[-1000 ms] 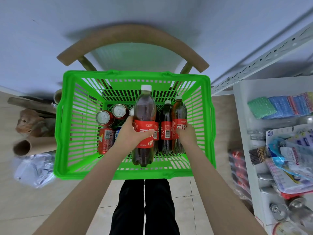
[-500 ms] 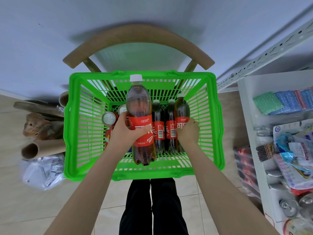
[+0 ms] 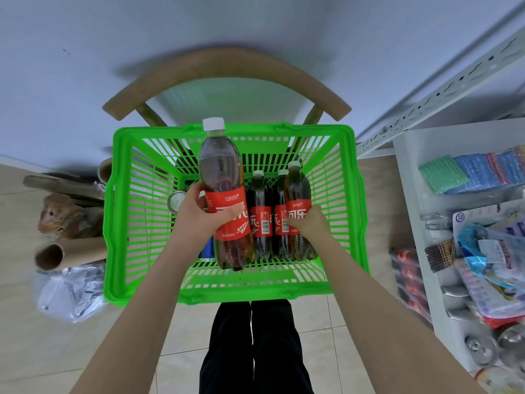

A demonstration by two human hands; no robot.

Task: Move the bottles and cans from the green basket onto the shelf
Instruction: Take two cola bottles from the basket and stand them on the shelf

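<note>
The person's legs in black trousers (image 3: pixel 250 351) stand just behind the near rim of the green basket (image 3: pixel 255 294).

Basket contents:
- The left hand (image 3: pixel 199 220) has fingers and thumb wrapped round the red label of a large cola bottle (image 3: pixel 221 177). This bottle sits higher than the others. Its white cap shows against the far rim and its base over the near wall.
- The right hand (image 3: pixel 309 223) has fingers curled round the label of the rightmost bottle (image 3: pixel 298 189), which is inside the basket near the right wall.
- Two more bottles (image 3: pixel 260 211) stand upright between the gripped ones, packed touching.
- A can (image 3: pixel 176 200) shows its top just left of the left hand. Something blue lies below the wrist and cannot be identified.

Clearances: the left half of the basket is open floor. The basket rests on a wooden chair (image 3: pixel 227 69), whose curved back rises beyond the far rim, against a pale wall.

Surroundings:
- To the right, close beside the basket, stands the white shelf (image 3: pixel 412 194). It already carries scouring pads (image 3: pixel 443 173), packaged goods and several cans (image 3: pixel 480 346).
- Its perforated metal upright (image 3: pixel 454 81) slants up the wall.
- Red-labelled packs (image 3: pixel 409 280) sit low between basket and shelf.
- On the floor to the left lie a cardboard tube (image 3: pixel 65 251), a crumpled plastic bag (image 3: pixel 68 291) and an orange cat (image 3: pixel 56 214).
</note>
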